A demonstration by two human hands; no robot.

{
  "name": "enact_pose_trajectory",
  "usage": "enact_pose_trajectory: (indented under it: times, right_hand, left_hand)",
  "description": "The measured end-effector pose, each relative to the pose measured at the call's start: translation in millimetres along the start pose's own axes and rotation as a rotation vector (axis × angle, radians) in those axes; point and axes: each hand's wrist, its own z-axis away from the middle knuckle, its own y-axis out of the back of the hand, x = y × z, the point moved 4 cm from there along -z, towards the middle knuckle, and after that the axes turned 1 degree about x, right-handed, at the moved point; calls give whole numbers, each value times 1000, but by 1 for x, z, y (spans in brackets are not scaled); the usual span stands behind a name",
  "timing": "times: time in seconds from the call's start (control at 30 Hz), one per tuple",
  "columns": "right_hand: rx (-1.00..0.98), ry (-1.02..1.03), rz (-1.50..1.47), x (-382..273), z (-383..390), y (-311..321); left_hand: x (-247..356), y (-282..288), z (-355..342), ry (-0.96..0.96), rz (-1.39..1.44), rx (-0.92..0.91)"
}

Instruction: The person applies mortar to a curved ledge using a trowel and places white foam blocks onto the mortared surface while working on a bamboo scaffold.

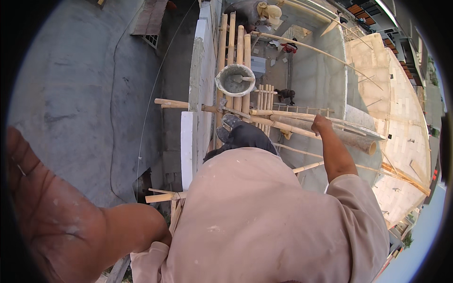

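My left hand (52, 212) is raised close at the lower left, palm showing with pale smudges, fingers apart. My right hand (322, 123) is closed on a long pale bamboo pole (283, 114) at the right of the scaffold. A mortar bucket (225, 70) with a tool (243, 79) in it rests on bamboo poles (232, 33) ahead of me. A flat tool (236, 108) lies across the poles below the bucket. My dark-clad leg and foot (245, 137) are on the scaffold, partly hidden by my shirt.
White block wall (189, 151) stands at left, above a grey surface (104, 94) far below. A co-worker (245, 12) in a yellow hat is at the top; two people are lower down. A large pipe (351, 141) lies at right, beside a pale roof (401, 118).
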Motion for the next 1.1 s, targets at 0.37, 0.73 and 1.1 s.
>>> enact_pose_trajectory:
  times: [0.37,0.73,1.1]
  right_hand:
    - [-23,-58,-52,12,-8,-11]
    - [-158,62,89,-7,-9,5]
    - [180,116,-600,-150,-238,79]
  left_hand:
    - [-199,169,372,1492,-759,-210]
    - [-178,245,510,1804,-873,-256]
    - [-232,190,551,2074,-563,109]
